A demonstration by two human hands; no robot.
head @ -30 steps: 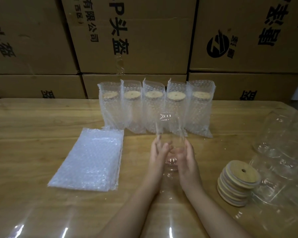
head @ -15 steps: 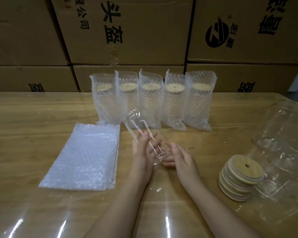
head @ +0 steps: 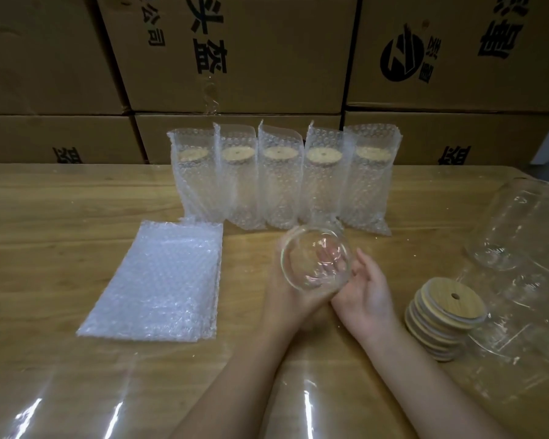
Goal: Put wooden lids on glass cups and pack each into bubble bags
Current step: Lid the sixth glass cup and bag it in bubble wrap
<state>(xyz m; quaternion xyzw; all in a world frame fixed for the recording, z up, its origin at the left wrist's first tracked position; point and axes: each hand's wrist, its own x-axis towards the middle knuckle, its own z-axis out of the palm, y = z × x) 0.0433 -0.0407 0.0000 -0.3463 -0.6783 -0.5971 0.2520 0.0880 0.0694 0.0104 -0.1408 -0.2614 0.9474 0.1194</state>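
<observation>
glass cup (head: 316, 263) at bench (head: 76, 201) centre, mouth toward camera | left hand (head: 286, 299) wraps it from below | right hand (head: 363, 293) flat-fingered against its 3 o'clock side | lid stack (head: 444, 315) at 4 o'clock

We log clear glass cup (head: 316, 263), lidless, mouth tipped toward us; wooden lids (head: 447, 318) stacked right; bubble bags (head: 159, 280) left.

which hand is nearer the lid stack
Right. The right hand lies just left of the lid stack; the left hand is farther left, holding the cup.
</observation>
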